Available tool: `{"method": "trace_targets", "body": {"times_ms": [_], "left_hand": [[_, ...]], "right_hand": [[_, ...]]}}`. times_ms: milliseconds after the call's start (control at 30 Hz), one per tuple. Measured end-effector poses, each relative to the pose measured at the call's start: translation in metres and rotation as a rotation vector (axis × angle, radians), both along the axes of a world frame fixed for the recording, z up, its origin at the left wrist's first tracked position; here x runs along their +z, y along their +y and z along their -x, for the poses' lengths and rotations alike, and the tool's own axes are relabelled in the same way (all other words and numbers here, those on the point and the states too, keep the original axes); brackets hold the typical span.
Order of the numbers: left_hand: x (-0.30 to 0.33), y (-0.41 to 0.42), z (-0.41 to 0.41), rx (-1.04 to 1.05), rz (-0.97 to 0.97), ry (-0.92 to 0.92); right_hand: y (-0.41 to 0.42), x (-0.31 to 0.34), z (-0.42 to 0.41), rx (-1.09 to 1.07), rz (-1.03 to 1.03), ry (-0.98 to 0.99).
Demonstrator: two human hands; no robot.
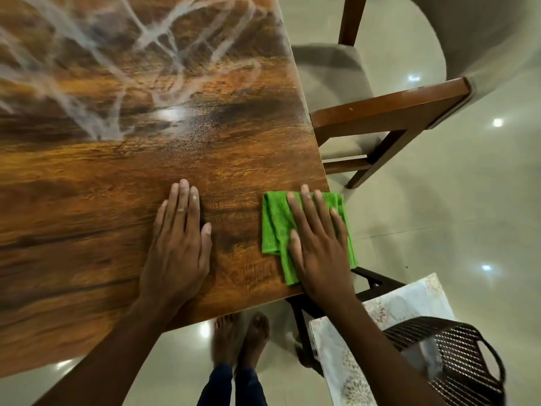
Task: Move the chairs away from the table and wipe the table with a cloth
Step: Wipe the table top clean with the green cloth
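Two hands flat on the table (117, 177): right hand (317, 244), fingers spread, presses the green cloth (275, 224) at the near right corner; left hand (178, 247) braces bare wood. Smears (96, 83) lie far-left, diagonally ahead.

One wooden table (117, 177). One green cloth (276, 227) lies on the table. Two hands press on the table. Two chairs stand beside the table: one wooden chair (389, 112), one dark chair (450, 347).
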State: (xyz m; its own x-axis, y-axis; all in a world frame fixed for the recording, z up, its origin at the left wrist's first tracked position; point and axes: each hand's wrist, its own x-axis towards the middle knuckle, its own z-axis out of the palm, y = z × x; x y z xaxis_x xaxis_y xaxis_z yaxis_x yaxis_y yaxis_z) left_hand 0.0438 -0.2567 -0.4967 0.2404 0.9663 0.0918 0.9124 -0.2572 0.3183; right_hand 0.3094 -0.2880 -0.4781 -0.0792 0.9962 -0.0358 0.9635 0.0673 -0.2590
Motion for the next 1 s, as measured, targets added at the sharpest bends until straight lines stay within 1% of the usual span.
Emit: {"method": "trace_targets", "body": {"times_ms": [133,233,267,367,400,433,467,500,533,567,633,700,733,800,867,933,1000], "left_hand": [[0.006,0.004,0.000,0.002,0.030,0.023],[0.019,0.004,0.000,0.014,0.086,0.091],[0.027,0.007,0.000,0.032,0.137,0.126],[0.087,0.017,-0.014,0.063,0.350,0.174],[0.111,0.017,-0.020,0.066,0.376,0.175],[0.126,0.015,-0.026,0.057,0.350,0.134],[0.144,0.013,-0.035,0.030,0.293,0.111],[0.159,0.011,-0.044,-0.026,0.240,0.153],[0.173,0.007,-0.054,-0.105,0.226,0.199],[0.180,0.005,-0.066,-0.148,0.161,0.226],[0.197,0.006,-0.098,-0.215,0.185,0.225],[0.238,-0.002,-0.136,-0.289,0.191,0.221],[0.259,-0.005,-0.155,-0.333,0.188,0.193],[0.283,-0.011,-0.189,-0.399,0.109,0.167],[0.305,-0.012,-0.218,-0.448,0.074,0.195],[0.317,-0.017,-0.250,-0.519,0.002,0.208],[0.331,-0.026,-0.279,-0.593,-0.051,0.200]], "right_hand": [[-0.016,0.006,0.009,-0.047,0.028,-0.046],[-0.012,0.024,0.008,-0.030,0.116,-0.047],[-0.008,0.030,0.008,-0.019,0.162,-0.049],[0.000,0.088,0.004,-0.044,0.270,-0.038],[0.002,0.112,0.001,-0.054,0.295,-0.017],[0.002,0.132,-0.001,-0.077,0.342,0.008],[-0.003,0.153,-0.005,-0.109,0.334,0.010],[-0.010,0.170,-0.013,-0.151,0.290,-0.017],[-0.019,0.180,-0.024,-0.203,0.227,-0.069],[-0.030,0.187,-0.035,-0.252,0.237,-0.100],[-0.053,0.193,-0.064,-0.328,0.251,-0.112],[-0.082,0.225,-0.090,-0.386,0.220,-0.129],[-0.094,0.238,-0.104,-0.435,0.174,-0.160],[-0.113,0.260,-0.129,-0.513,0.090,-0.208],[-0.126,0.280,-0.155,-0.614,0.098,-0.155],[-0.144,0.304,-0.177,-0.724,0.096,-0.151],[-0.164,0.329,-0.194,-0.764,0.059,-0.142]]}}
